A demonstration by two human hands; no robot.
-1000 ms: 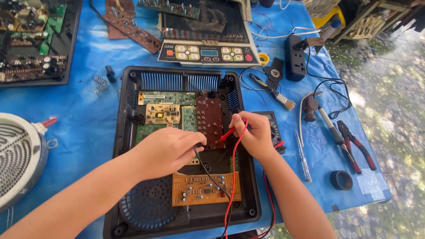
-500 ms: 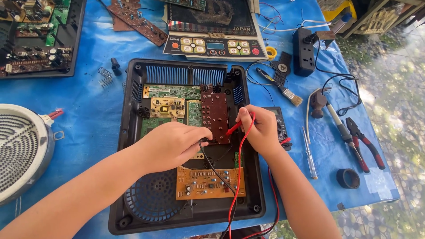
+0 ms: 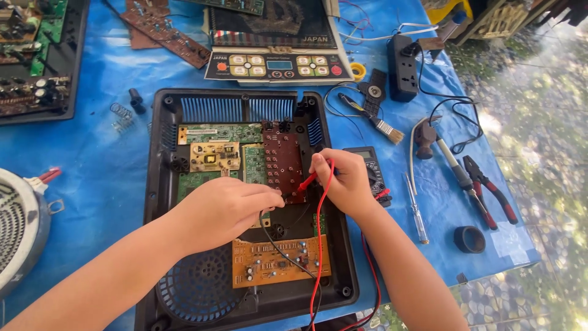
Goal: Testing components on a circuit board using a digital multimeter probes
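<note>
I had both hands inside the opened black appliance shell (image 3: pixel 160 184), which lay flat on the blue-covered worktop (image 3: pixel 104 153). My right hand (image 3: pixel 343 181) was pinched shut on the red probe (image 3: pixel 308 181), its tip aimed toward nine o'clock and set against the lower edge of the dark red-brown board (image 3: pixel 282 160). My left hand (image 3: pixel 223 208) was curled closed near the same spot; I judged that it held the black probe, because the black lead (image 3: pixel 278 245) ran out from under it toward five o'clock, but the probe itself was hidden by my fingers (image 3: pixel 269 197).

The two tips sat very near each other, so the risk I saw was a slip: if either one skated across the close solder points, it could bridge two of them and give a false reading or damage a part. The red lead (image 3: pixel 320 245) hung over the orange board (image 3: pixel 278 262) at six o'clock, and a tug there could pull my right hand off its mark. The grey meter (image 3: pixel 367 160) lay just past my right hand at three o'clock, partly covered, so glancing at it meant looking away from the tips. The pliers (image 3: pixel 490 190), hammer (image 3: pixel 429 144) and screwdriver (image 3: pixel 416 211) lay well apart at three o'clock, clear of my arms.
</note>
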